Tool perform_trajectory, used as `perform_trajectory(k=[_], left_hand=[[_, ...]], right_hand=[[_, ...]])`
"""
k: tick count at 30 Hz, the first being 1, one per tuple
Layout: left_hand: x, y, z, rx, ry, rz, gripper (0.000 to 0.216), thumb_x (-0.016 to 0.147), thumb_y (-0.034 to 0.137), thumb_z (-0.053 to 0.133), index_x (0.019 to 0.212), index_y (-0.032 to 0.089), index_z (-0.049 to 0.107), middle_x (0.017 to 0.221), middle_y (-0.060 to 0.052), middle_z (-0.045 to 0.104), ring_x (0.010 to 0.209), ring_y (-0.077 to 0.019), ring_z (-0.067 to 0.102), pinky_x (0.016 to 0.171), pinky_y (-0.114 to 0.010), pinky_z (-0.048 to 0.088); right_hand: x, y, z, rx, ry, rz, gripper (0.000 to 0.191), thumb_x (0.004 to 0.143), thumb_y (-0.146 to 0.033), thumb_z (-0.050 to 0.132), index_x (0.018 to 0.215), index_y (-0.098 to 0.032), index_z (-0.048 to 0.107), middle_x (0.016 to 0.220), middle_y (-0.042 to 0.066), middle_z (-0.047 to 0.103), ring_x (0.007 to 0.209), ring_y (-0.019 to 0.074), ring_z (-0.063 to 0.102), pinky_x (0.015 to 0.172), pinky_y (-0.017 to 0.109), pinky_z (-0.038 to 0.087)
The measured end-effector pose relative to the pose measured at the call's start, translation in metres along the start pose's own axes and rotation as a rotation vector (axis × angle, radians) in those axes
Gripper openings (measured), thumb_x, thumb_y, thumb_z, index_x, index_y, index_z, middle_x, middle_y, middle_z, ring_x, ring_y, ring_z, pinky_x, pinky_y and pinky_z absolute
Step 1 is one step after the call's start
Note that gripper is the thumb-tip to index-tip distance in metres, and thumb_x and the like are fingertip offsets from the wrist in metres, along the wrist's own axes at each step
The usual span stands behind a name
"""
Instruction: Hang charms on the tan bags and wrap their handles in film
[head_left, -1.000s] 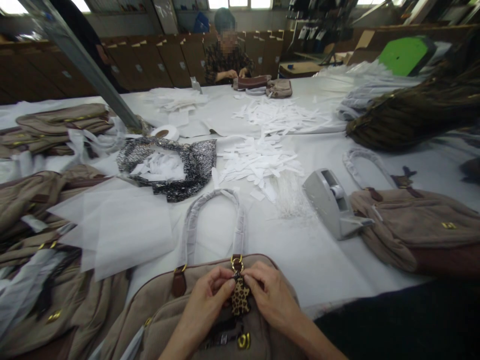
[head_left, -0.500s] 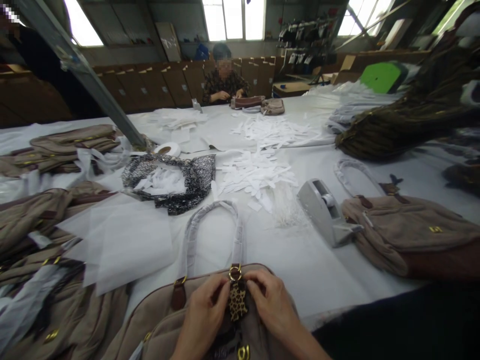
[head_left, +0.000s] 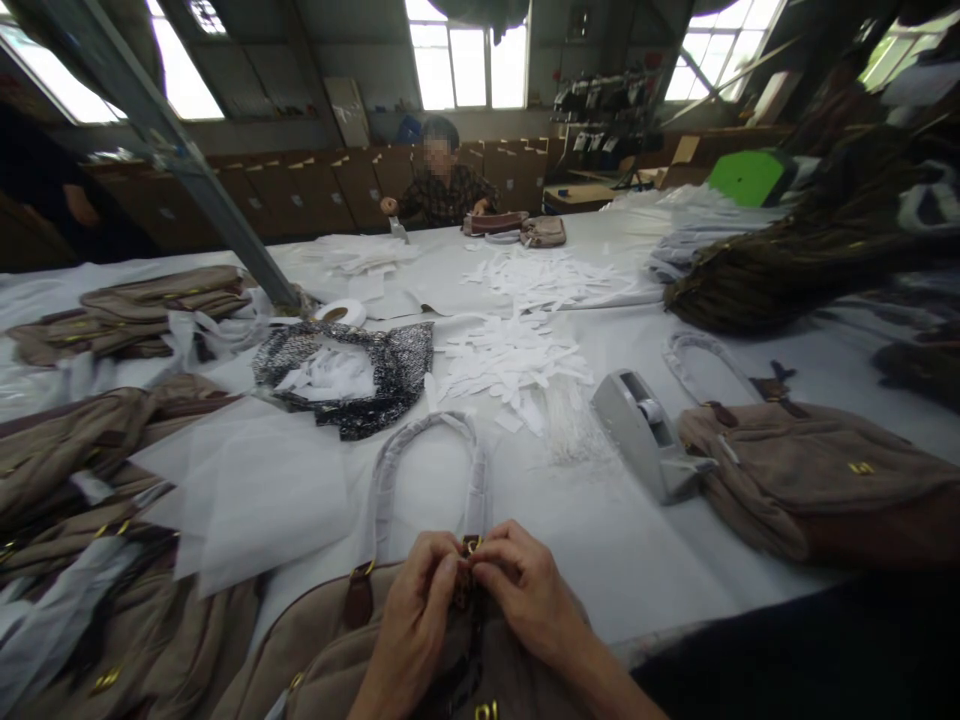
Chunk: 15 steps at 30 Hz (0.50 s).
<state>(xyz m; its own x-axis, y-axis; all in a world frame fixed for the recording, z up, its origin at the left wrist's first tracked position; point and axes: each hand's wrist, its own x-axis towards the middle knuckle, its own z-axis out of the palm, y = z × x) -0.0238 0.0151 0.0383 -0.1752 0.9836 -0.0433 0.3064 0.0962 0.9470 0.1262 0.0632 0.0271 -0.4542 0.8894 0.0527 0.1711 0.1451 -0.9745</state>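
A taupe fabric handbag (head_left: 322,635) lies in front of me, its wrapped handle (head_left: 384,490) standing up in a loop toward the far side. At the base of the handle's right end hangs a leopard-print charm (head_left: 463,592) with gold-coloured metal at its top. My left hand (head_left: 412,615) pinches at the charm's upper left. From the other side, the thumb and fingers of my right hand (head_left: 529,595) are pressed together at its top. Fingers cover most of the charm and its ring.
Left of the bag are translucent sheets (head_left: 262,500) and stacked taupe bags (head_left: 52,460). Beyond lie a black-and-silver bag (head_left: 397,365) of white scraps, white strips (head_left: 510,355) and a tape dispenser (head_left: 645,440). Another handbag (head_left: 810,450) is at right. A co-worker (head_left: 442,185) sits opposite.
My hands have come closer together over the top of the charm, hiding more of it and its ring. The co-worker opposite has moved one hand out to the left.
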Motion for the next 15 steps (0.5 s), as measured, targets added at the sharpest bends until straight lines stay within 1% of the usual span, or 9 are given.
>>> perform_trajectory(k=[2,4,6,9,12,13,15], left_hand=[[0.001,0.002,0.003,-0.068,-0.017,-0.012,0.022,0.089,0.037,0.039,0.082,0.021,0.052,0.076,0.001,0.052,0.073,-0.0143,0.052,0.068,-0.024,0.043],[0.003,0.0,0.005,-0.111,-0.007,-0.023,0.022,0.089,0.037,0.039,0.082,0.021,0.052,0.076,0.001,0.053,0.075,-0.0146,0.053,0.07,-0.024,0.044],[0.005,-0.004,0.006,-0.082,0.026,-0.046,0.021,0.088,0.038,0.041,0.085,0.021,0.053,0.08,0.0,0.056,0.077,-0.0155,0.054,0.071,-0.025,0.044],[0.008,-0.014,0.009,0.031,0.064,-0.083,0.022,0.085,0.038,0.048,0.094,0.021,0.056,0.088,-0.002,0.061,0.082,-0.018,0.057,0.074,-0.028,0.045],[0.008,-0.022,0.013,0.122,0.037,-0.064,0.019,0.081,0.036,0.053,0.088,0.02,0.06,0.086,-0.004,0.062,0.081,-0.0196,0.057,0.074,-0.03,0.045],[0.008,-0.023,0.014,0.116,0.014,-0.07,0.018,0.08,0.035,0.053,0.086,0.02,0.061,0.084,-0.004,0.063,0.078,-0.0193,0.058,0.072,-0.029,0.045],[0.007,-0.026,0.016,0.025,-0.031,-0.149,0.019,0.079,0.034,0.054,0.086,0.018,0.061,0.079,-0.003,0.063,0.073,-0.0183,0.058,0.067,-0.028,0.045]], right_hand=[[0.002,-0.003,0.003,0.089,-0.019,-0.007,0.011,0.082,-0.02,0.058,0.081,-0.02,0.069,0.085,0.001,0.062,0.08,0.0132,0.058,0.071,0.022,0.045],[0.001,-0.003,0.004,0.181,-0.024,0.021,0.012,0.083,-0.023,0.058,0.081,-0.019,0.069,0.085,0.002,0.065,0.082,0.0145,0.06,0.076,0.024,0.045],[0.0,-0.001,0.004,0.278,-0.013,0.103,0.015,0.083,-0.027,0.058,0.083,-0.017,0.069,0.084,0.004,0.068,0.082,0.0159,0.061,0.077,0.025,0.046],[0.0,0.008,0.004,0.414,0.047,0.24,0.021,0.079,-0.034,0.063,0.08,-0.015,0.069,0.078,0.005,0.069,0.073,0.0154,0.061,0.068,0.024,0.047],[0.002,0.018,0.007,0.516,0.114,0.312,0.024,0.073,-0.037,0.069,0.074,-0.013,0.069,0.071,0.004,0.068,0.065,0.0134,0.059,0.062,0.022,0.046],[0.003,0.021,0.008,0.529,0.13,0.331,0.025,0.071,-0.037,0.07,0.074,-0.013,0.069,0.07,0.004,0.068,0.064,0.0135,0.059,0.061,0.022,0.046],[0.004,0.023,0.008,0.506,0.148,0.359,0.027,0.071,-0.039,0.069,0.077,-0.012,0.07,0.072,0.006,0.069,0.065,0.015,0.06,0.061,0.024,0.047]])
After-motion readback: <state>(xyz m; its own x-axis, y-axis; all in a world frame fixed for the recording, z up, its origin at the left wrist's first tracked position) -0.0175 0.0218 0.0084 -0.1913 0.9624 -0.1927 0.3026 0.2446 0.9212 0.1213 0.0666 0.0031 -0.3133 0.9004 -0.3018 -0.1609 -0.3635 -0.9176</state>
